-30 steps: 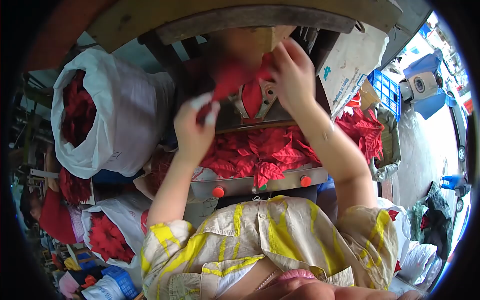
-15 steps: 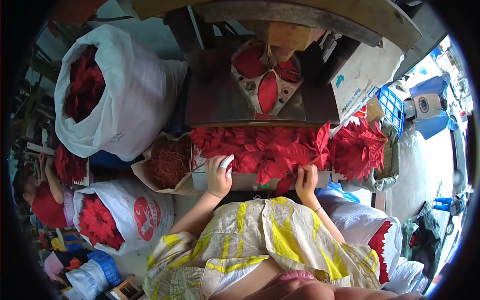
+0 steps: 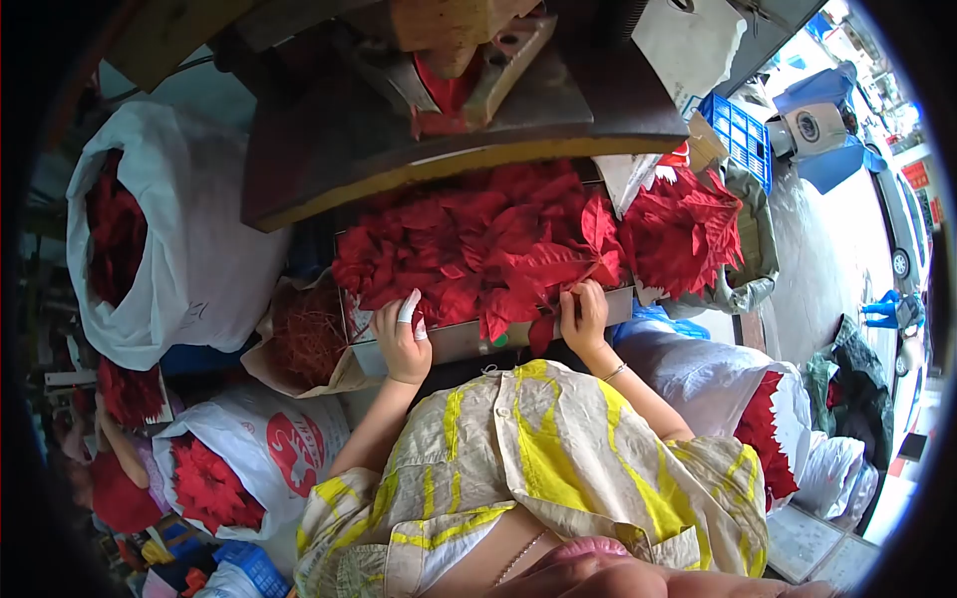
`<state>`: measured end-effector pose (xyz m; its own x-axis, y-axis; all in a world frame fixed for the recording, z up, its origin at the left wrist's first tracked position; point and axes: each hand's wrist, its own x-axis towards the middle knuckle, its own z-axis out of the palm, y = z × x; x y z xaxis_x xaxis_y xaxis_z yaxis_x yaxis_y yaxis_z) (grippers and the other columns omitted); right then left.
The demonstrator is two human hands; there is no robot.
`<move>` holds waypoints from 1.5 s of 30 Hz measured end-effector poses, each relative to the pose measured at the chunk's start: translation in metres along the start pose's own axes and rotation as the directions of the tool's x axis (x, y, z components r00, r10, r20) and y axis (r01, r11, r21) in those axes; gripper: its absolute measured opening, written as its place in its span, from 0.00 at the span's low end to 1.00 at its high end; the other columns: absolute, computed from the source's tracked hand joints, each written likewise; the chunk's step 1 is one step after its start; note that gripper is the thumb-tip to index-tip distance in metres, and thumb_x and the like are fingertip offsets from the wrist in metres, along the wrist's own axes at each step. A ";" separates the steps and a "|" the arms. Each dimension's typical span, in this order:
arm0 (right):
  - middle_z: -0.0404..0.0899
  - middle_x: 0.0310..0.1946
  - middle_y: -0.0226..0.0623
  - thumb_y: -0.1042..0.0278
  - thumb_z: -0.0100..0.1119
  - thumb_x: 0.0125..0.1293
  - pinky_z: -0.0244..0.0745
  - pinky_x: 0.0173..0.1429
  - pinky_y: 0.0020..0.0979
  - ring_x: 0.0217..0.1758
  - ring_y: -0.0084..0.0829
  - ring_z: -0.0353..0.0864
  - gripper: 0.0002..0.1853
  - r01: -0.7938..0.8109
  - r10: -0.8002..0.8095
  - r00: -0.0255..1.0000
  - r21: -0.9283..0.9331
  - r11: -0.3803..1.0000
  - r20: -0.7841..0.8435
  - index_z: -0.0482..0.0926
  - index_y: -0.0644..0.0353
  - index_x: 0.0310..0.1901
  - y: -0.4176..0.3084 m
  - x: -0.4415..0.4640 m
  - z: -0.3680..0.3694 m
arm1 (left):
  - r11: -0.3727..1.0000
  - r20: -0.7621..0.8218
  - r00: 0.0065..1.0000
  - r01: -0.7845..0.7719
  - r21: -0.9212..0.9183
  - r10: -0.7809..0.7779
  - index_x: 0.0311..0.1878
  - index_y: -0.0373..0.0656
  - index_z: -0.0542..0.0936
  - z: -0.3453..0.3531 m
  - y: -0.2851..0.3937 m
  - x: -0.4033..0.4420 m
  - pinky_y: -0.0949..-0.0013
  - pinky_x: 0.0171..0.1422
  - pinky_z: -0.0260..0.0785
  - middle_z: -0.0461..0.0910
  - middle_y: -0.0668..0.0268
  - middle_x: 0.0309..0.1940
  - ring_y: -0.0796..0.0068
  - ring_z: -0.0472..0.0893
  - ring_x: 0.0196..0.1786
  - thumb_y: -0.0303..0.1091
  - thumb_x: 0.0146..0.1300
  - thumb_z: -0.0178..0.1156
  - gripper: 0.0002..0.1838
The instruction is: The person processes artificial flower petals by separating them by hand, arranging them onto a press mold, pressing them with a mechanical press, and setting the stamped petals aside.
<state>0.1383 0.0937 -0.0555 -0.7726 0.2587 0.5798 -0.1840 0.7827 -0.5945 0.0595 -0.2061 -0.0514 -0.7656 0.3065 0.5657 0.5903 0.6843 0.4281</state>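
Observation:
Red fabric petals (image 3: 469, 239) fill a shallow metal tray (image 3: 454, 344) in front of the body. My left hand (image 3: 401, 339), with white tape on its fingers, rests at the tray's front edge with fingers curled; what it holds, if anything, is hidden. At the front right edge my right hand (image 3: 585, 317) is closed on a red petal piece (image 3: 541, 333) that hangs over the rim. Beyond the tray stands a machine table (image 3: 469, 149) carrying a metal die (image 3: 469, 90) with red fabric in it.
White sacks of red petals stand left (image 3: 214, 229), lower left (image 3: 284, 448) and right (image 3: 708, 384). A paper bag of red strands (image 3: 309, 344) adjoins the tray. A blue crate (image 3: 736, 138) lies at upper right. Another person's arm (image 3: 120, 444) shows far left.
Both hands have come down from the die to the tray's front edge since the first frame. Since the second, the view has shifted, and the machine table appears higher and tilted.

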 end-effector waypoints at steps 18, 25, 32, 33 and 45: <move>0.80 0.26 0.33 0.65 0.46 0.79 0.74 0.36 0.26 0.29 0.21 0.80 0.13 -0.584 0.053 0.679 0.496 0.643 0.732 0.76 0.64 0.41 -0.104 0.076 -0.046 | 0.220 0.654 0.724 0.690 -0.690 -0.220 0.49 0.35 0.82 -0.019 0.126 0.115 0.76 0.35 0.72 0.82 0.67 0.32 0.80 0.78 0.30 0.26 0.70 0.59 0.09; 0.75 0.23 0.29 0.61 0.44 0.81 0.73 0.38 0.24 0.29 0.21 0.78 0.16 -0.718 0.274 0.684 0.555 0.421 0.676 0.75 0.63 0.38 -0.089 0.059 -0.058 | 0.173 0.570 0.688 0.693 -0.700 -0.449 0.43 0.39 0.83 -0.029 0.103 0.134 0.78 0.22 0.54 0.76 0.74 0.24 0.88 0.65 0.20 0.36 0.75 0.57 0.11; 0.78 0.23 0.31 0.70 0.46 0.78 0.74 0.36 0.23 0.28 0.20 0.80 0.12 -0.525 0.223 0.778 0.414 0.744 0.587 0.77 0.66 0.37 -0.102 0.088 -0.049 | 0.296 0.360 0.775 0.558 -0.775 -0.519 0.47 0.39 0.84 -0.044 0.091 0.105 0.80 0.27 0.64 0.85 0.67 0.36 0.87 0.73 0.25 0.33 0.70 0.64 0.09; 0.78 0.23 0.31 0.70 0.46 0.78 0.74 0.36 0.23 0.28 0.20 0.80 0.12 -0.529 0.223 0.775 0.413 0.741 0.592 0.77 0.66 0.37 -0.104 0.088 -0.047 | 0.390 0.266 0.837 0.474 -0.789 -0.479 0.48 0.38 0.85 -0.053 0.094 0.106 0.80 0.29 0.67 0.87 0.63 0.40 0.86 0.76 0.26 0.31 0.69 0.64 0.09; 0.84 0.35 0.36 0.72 0.50 0.76 0.77 0.49 0.29 0.42 0.27 0.84 0.09 -0.423 0.074 0.810 0.492 0.761 0.582 0.78 0.67 0.40 -0.099 0.097 -0.076 | 0.288 0.746 0.596 0.801 -0.525 -0.297 0.44 0.35 0.86 -0.052 0.078 0.136 0.80 0.29 0.62 0.83 0.70 0.28 0.88 0.71 0.24 0.30 0.70 0.62 0.08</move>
<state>0.1272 0.0842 0.1020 -0.9929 -0.0621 0.1016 -0.1125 0.2084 -0.9716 0.0147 -0.1453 0.0957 -0.8224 0.4730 -0.3160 -0.3086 0.0955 0.9464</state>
